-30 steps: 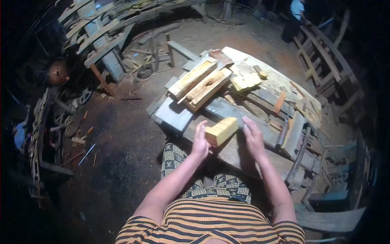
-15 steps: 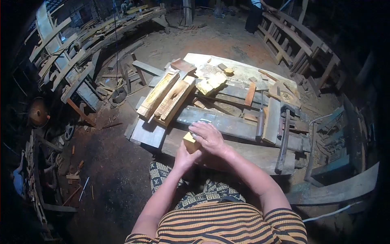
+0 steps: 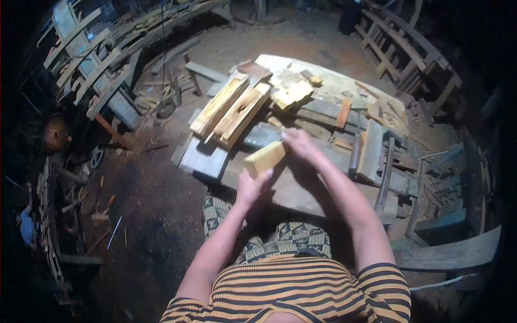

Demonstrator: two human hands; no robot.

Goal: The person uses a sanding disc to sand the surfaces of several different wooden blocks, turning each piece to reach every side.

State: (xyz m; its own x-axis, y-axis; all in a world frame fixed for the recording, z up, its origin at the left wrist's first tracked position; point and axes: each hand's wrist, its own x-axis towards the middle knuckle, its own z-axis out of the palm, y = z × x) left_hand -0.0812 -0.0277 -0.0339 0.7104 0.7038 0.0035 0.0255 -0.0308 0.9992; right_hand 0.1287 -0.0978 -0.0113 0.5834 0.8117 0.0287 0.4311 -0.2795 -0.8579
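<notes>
Head cam: yellow wood block [image 3: 266, 157] held mid-frame, above plank bench [image 3: 295, 198]. Left hand [image 3: 252, 186], 7 o'clock of block, fingers wrapped round near end. Right hand [image 3: 301, 144], 2 o'clock, fingers half-curled, can't tell if gripping. Tip imo: firm left grip, steady wrist.

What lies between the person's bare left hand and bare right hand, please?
The head view shows a pale yellow, angular wooden block between the left hand and the right hand.

Workbench [image 3: 318, 201] lit, shadows on its near side; left floor [image 3: 156, 220] dim; fisheye bending, corners black.
</notes>
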